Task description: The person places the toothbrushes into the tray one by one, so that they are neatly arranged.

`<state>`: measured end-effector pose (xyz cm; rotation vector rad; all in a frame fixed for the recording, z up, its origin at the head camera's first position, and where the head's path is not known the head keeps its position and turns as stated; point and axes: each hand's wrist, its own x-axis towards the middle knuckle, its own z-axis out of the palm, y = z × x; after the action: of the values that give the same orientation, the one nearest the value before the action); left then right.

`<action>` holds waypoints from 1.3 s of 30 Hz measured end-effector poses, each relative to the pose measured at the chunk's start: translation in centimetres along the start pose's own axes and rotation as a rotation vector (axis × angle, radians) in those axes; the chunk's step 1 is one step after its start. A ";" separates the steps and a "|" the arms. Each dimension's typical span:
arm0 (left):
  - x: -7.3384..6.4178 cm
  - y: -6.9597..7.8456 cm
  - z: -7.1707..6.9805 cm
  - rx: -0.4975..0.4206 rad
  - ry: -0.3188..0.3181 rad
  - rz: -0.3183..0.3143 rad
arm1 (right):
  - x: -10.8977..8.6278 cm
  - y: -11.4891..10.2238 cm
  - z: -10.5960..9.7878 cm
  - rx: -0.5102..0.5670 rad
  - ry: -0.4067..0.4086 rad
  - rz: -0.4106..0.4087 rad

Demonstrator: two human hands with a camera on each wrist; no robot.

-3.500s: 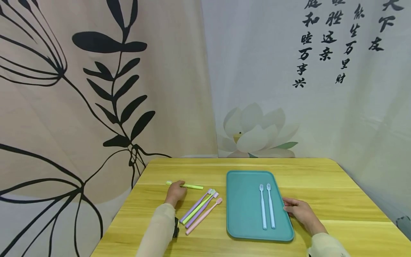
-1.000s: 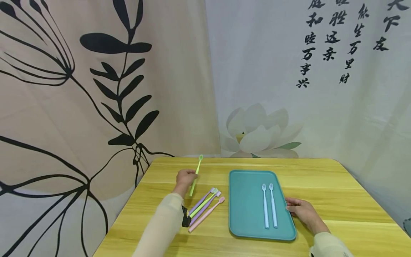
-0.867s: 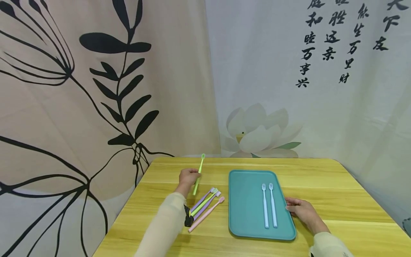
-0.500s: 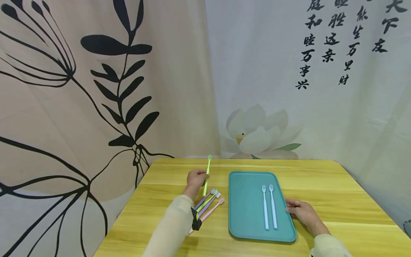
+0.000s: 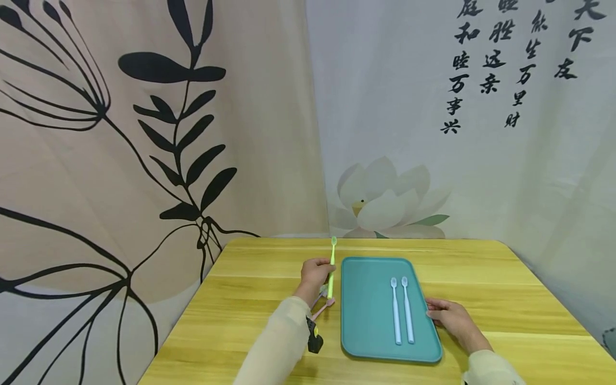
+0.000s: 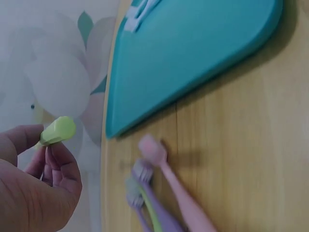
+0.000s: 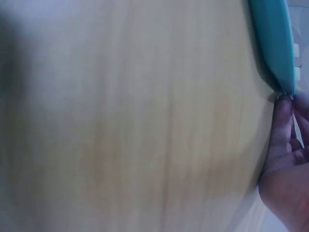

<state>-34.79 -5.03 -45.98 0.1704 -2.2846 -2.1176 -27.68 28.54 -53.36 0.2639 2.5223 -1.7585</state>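
My left hand pinches a lime-green toothbrush by its handle, bristle head up, just off the tray's left edge. In the left wrist view the butt end of that toothbrush points toward the camera between thumb and fingers. Two light-blue toothbrushes lie side by side on the right half of the teal tray. At the tray's right rim, my right hand pinches the edge between thumb and fingers, as the right wrist view also shows with the tray corner.
Under the left forearm lie a pink toothbrush, purple toothbrushes and a green one, partly hidden in the head view. The wooden table ends at a curtain printed with plants and writing.
My left hand picked the lime-green toothbrush up from the table, turned it upright and carried it right toward the tray. The right hand has stayed at the tray rim.
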 end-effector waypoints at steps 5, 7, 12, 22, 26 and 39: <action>-0.7 0.1 1.7 -0.009 -0.019 -0.012 | 0.1 -0.1 -0.1 0.007 -0.014 -0.002; -0.9 0.0 2.5 -0.019 -0.023 -0.026 | 0.1 -0.1 -0.2 0.006 -0.017 -0.005; -1.7 -0.5 4.6 -0.035 -0.027 -0.035 | 0.1 -0.1 -0.1 0.010 -0.006 -0.014; -3.3 -1.9 7.5 -0.018 -0.038 -0.042 | 0.1 -0.2 0.1 0.029 -0.012 -0.017; -3.7 -2.5 8.3 0.007 -0.018 -0.053 | 0.1 -0.2 0.1 0.027 -0.009 -0.019; -4.7 -3.5 10.1 0.089 0.029 -0.064 | 0.1 0.1 0.1 0.016 -0.004 -0.006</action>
<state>-30.84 5.18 -49.97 0.2775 -2.3891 -2.0285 -27.72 28.51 -53.45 0.2539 2.5103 -1.7804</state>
